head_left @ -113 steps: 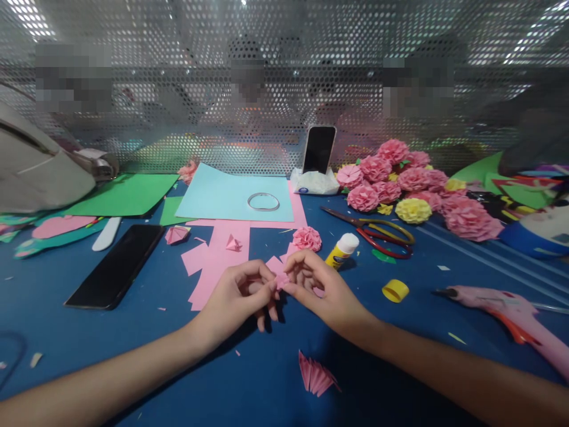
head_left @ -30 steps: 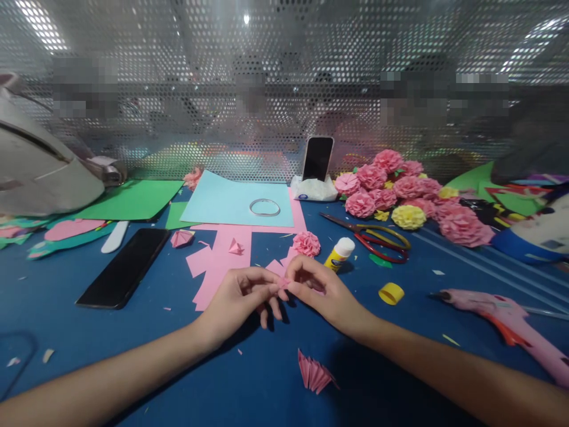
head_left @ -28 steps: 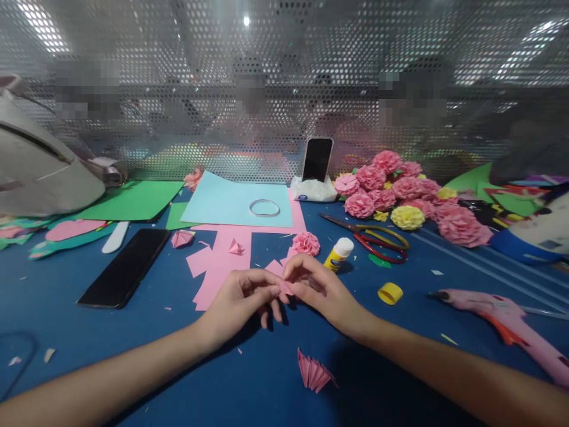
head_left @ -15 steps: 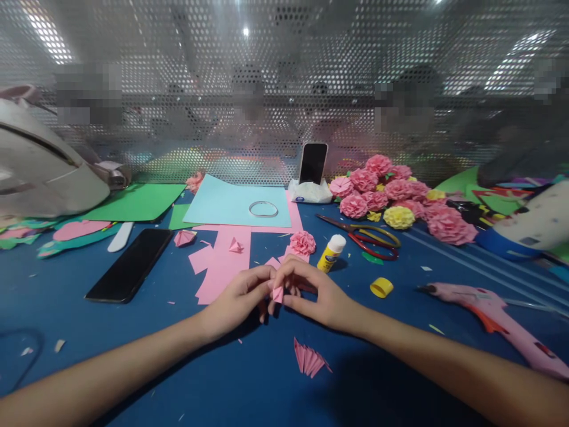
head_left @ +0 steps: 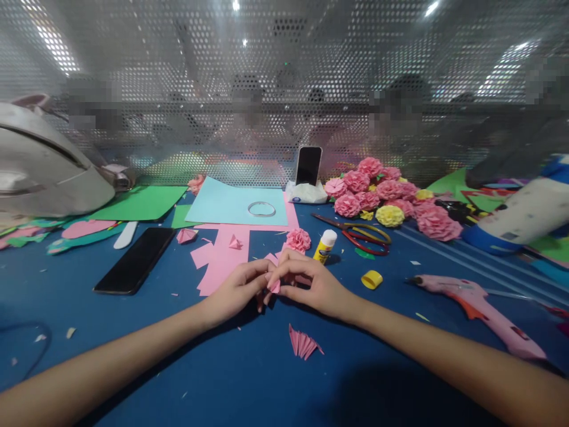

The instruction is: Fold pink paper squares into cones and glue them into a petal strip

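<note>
My left hand [head_left: 237, 290] and my right hand [head_left: 313, 281] meet at the middle of the blue table, fingertips together around a small folded pink paper [head_left: 275, 287]. Both hands pinch it; my fingers partly cover it. Just below lies a fan-folded pink paper [head_left: 304, 343]. Behind my hands are a pink paper flower [head_left: 298, 239] and a glue stick [head_left: 325, 246] standing uncapped. Its yellow cap [head_left: 372, 279] lies to the right. Pink paper sheets [head_left: 226, 258] and a small folded pink piece [head_left: 235, 242] lie behind my left hand.
A black phone [head_left: 136, 261] lies left. Scissors [head_left: 364, 234], a pink glue gun [head_left: 480, 308] and paper flowers [head_left: 389, 190] are right. A light blue sheet [head_left: 235, 203] bears a ring [head_left: 262, 209]. Another phone [head_left: 308, 166] stands before a perforated screen [head_left: 200, 130]; people sit behind.
The view has shifted slightly, so most things on the table's right appear further left. My hands still hold the small pink paper, with little finger movement.
</note>
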`<state>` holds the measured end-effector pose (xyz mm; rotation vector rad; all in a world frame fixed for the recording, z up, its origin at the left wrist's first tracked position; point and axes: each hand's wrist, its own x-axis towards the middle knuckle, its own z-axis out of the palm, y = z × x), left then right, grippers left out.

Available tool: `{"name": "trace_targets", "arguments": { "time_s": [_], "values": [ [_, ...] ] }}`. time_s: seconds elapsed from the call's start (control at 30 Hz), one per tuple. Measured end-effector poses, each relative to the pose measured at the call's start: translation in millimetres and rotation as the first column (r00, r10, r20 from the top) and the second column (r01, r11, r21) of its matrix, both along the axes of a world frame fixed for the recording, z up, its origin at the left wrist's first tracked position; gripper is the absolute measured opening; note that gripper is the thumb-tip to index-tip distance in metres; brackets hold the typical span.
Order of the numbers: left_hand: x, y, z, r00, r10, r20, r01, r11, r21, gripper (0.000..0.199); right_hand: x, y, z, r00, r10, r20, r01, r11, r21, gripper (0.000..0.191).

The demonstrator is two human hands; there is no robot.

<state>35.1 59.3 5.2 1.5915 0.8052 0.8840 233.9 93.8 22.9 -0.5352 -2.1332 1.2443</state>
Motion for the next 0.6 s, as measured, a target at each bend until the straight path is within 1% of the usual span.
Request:
{"name": "trace_targets", "arguments": {
  "time_s": [0.13, 0.23, 0.27, 0.33, 0.4, 0.47, 0.53, 0.6],
  "values": [
    [-1, -7, 11.7, 0.995, -0.053, -0.090, 0.063, 0.992, 0.113, 0.021, 8, -9, 10.3, 1.000, -0.003, -0.012, 0.002, 0.999, -0.035, 0.006],
    [0, -15, 18.5, 0.973, -0.128, -0.194, 0.163, 0.970, 0.181, 0.013, 19, -19, 21.8, 0.999, -0.005, -0.033, 0.003, 0.998, -0.060, 0.003],
    [1, -17, 19.2, 0.961, -0.147, -0.234, 0.195, 0.960, 0.199, 0.013, 24, -21, 24.7, 0.999, 0.000, -0.044, -0.003, 0.997, -0.076, 0.003],
    [6, -22, 17.9, 0.938, -0.155, -0.311, 0.233, 0.945, 0.231, 0.025, 32, -25, 26.8, 0.998, 0.012, -0.062, -0.020, 0.991, -0.132, 0.005],
    [12, -25, 14.3, 0.919, -0.122, -0.374, 0.231, 0.937, 0.263, 0.036, 38, -27, 22.7, 0.998, 0.015, -0.058, -0.028, 0.974, -0.225, 0.007],
    [20, -26, 10.2, 0.906, -0.081, -0.416, 0.219, 0.930, 0.295, 0.036, 41, -27, 13.8, 0.999, -0.009, -0.054, -0.010, 0.942, -0.336, 0.013],
    [27, -27, 7.4, 0.901, -0.056, -0.429, 0.209, 0.924, 0.319, 0.032, 42, -26, 3.6, 0.995, -0.084, -0.061, 0.051, 0.908, -0.417, 0.022],
    [31, -26, 6.9, 0.906, -0.054, -0.419, 0.205, 0.923, 0.325, 0.030, 40, -23, -4.3, 0.981, -0.186, -0.062, 0.141, 0.890, -0.434, 0.029]
  ]
}}
